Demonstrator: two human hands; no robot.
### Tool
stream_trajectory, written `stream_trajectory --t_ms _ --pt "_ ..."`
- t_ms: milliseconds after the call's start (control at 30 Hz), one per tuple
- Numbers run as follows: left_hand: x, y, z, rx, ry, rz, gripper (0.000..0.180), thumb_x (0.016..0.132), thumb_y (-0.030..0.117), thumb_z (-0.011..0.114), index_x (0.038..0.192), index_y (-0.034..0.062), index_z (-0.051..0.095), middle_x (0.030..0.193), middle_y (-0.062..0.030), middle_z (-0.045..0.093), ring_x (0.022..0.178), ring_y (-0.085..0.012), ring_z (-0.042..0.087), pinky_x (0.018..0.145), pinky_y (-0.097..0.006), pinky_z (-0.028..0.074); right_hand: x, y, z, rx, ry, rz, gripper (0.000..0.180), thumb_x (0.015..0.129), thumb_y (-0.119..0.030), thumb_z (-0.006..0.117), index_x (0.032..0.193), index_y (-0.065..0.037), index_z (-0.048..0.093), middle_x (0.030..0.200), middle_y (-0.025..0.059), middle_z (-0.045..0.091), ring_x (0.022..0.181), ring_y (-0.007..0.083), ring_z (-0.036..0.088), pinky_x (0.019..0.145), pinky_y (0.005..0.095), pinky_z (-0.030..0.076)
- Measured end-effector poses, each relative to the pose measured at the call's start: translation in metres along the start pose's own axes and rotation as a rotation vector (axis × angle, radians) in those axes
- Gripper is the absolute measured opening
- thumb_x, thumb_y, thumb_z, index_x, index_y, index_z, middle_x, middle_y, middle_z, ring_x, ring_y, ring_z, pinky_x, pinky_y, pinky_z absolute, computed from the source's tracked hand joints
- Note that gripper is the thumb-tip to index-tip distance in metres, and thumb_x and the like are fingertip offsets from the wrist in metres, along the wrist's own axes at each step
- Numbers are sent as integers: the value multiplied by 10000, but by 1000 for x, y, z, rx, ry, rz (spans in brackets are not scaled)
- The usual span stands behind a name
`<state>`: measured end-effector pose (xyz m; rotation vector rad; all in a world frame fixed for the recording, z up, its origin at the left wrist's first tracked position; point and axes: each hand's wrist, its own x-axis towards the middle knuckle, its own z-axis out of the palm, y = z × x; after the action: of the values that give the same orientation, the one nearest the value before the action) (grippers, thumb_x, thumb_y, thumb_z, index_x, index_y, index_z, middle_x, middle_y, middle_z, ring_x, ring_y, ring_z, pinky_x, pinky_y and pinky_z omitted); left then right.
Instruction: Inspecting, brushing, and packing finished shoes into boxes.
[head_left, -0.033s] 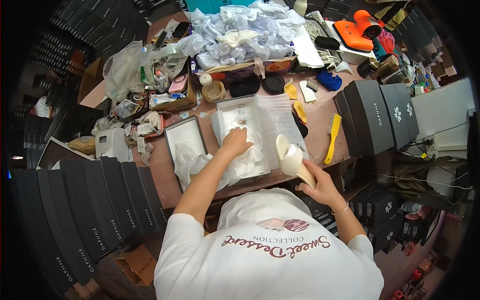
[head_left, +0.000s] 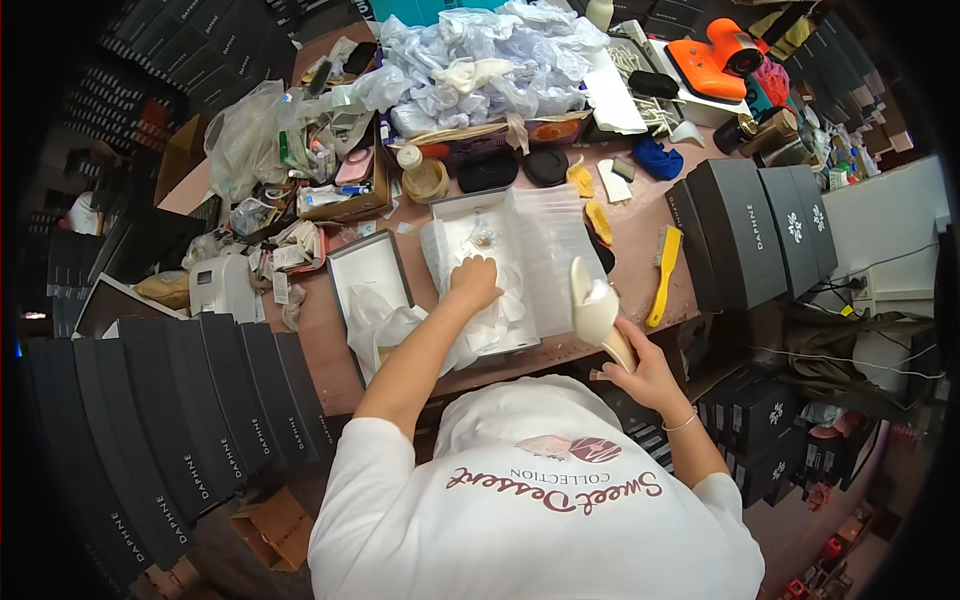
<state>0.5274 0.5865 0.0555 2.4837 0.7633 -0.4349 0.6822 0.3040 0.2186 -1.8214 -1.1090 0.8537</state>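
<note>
An open white shoe box (head_left: 452, 207) lined with white tissue paper (head_left: 500, 320) lies on the brown table in front of me. My left hand (head_left: 473, 283) is inside it, fingers curled into the tissue. A ribbed translucent foam sheet (head_left: 552, 240) covers the box's right half. My right hand (head_left: 641, 376) is at the table's near edge, to the right of the box. It grips a cream high-heeled shoe (head_left: 593, 308) and holds it upright. The box's grey lid (head_left: 366, 266) lies to the left with crumpled paper (head_left: 385, 325) on it.
A yellow brush (head_left: 663, 262) lies right of the box, beside upright black shoe boxes (head_left: 745, 230). Several more black boxes (head_left: 170, 400) line the left. Behind are a pile of clear plastic bags (head_left: 480, 60), an orange tool (head_left: 715, 60) and a cluttered cardboard tray (head_left: 345, 190).
</note>
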Motion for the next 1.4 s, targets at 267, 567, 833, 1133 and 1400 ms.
stream_trajectory --t_ms 267,567,833,1133,1400 --pt "-57 8 -84 -674 158 209 187 852 98 569 989 -1 649 895 -102 653 770 -219 626 721 -311 505 13 15 -1 659 -40 172 509 817 -118 580 1280 43 445 1002 87 585 955 181 602 844 309 477" --pt "-102 39 -35 -1529 352 114 368 944 197 512 1259 7 507 1169 -99 568 1062 -171 546 926 -302 423 111 -37 85 649 -200 155 563 814 -142 660 1293 13 407 1051 106 563 968 192 587 824 324 489" --pt "-164 59 -42 -1501 598 110 698 894 137 593 1443 -56 209 1453 -204 325 1342 -224 331 1090 -317 263 133 -26 115 643 -339 321 560 809 -113 617 1315 -9 401 898 65 557 741 125 559 665 261 489" --pt "-140 19 -95 -1222 1055 -154 184 913 98 590 1030 -40 621 927 -50 610 810 -101 550 713 -248 453 114 -59 50 969 -502 231 825 822 -352 528 1499 -107 125 1108 182 501 638 121 500 419 240 440" --pt "-136 61 -163 -532 1051 341 233 831 27 627 1064 13 640 862 -109 591 701 -243 595 612 -319 475 88 -90 10 980 -919 272 856 830 -379 540 1507 -86 107 1068 161 561 555 123 522 414 245 443"
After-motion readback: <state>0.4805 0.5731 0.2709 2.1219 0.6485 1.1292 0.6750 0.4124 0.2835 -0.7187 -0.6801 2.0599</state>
